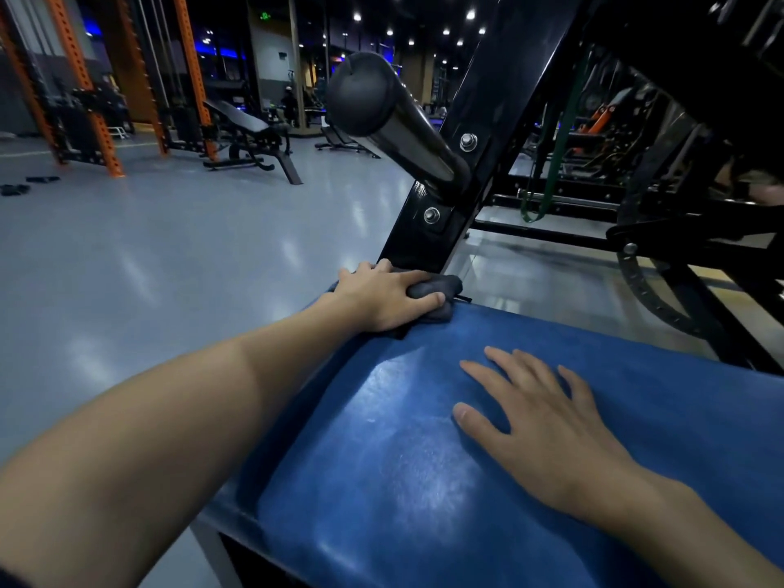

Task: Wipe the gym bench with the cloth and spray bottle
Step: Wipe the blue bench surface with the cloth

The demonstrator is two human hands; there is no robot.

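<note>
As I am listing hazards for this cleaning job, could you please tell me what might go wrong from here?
The left hand grips the cloth at the pad's far corner, right beside the black post; knuckles could scrape it. The right hand lies flat on the glossy pad and might slip if leaned on. The peg above could bump a head.
</note>
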